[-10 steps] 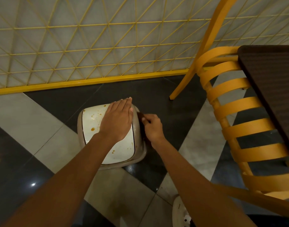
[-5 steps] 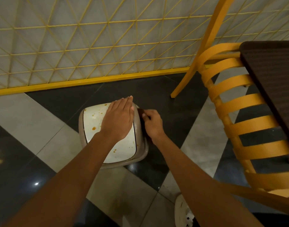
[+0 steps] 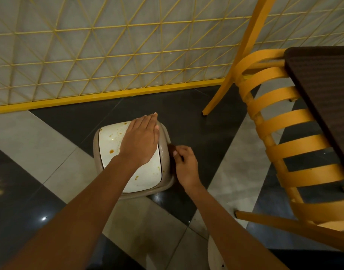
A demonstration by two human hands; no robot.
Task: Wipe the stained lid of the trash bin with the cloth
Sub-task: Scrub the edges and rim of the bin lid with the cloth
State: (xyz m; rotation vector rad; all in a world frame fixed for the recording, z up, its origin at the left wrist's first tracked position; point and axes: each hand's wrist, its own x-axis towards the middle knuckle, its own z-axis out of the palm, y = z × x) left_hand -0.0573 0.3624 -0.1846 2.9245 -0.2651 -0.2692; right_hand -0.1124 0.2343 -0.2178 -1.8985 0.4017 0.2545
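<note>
A small beige trash bin stands on the floor, its white swing lid speckled with orange-brown stains. My left hand lies flat on the lid's far right part, fingers straight and together. My right hand is at the bin's right rim, its fingers pinching a dark brown cloth that hangs against the bin's side. Most of the cloth is hidden by the hand and the dark floor.
A yellow slatted chair and a dark table stand close on the right. A yellow chair leg lands behind the bin. A yellow lattice wall runs along the back. The floor has black and grey tiles.
Both hands stay where they were on the bin. My right hand has shifted slightly along the rim with the cloth. The view has moved a little.
</note>
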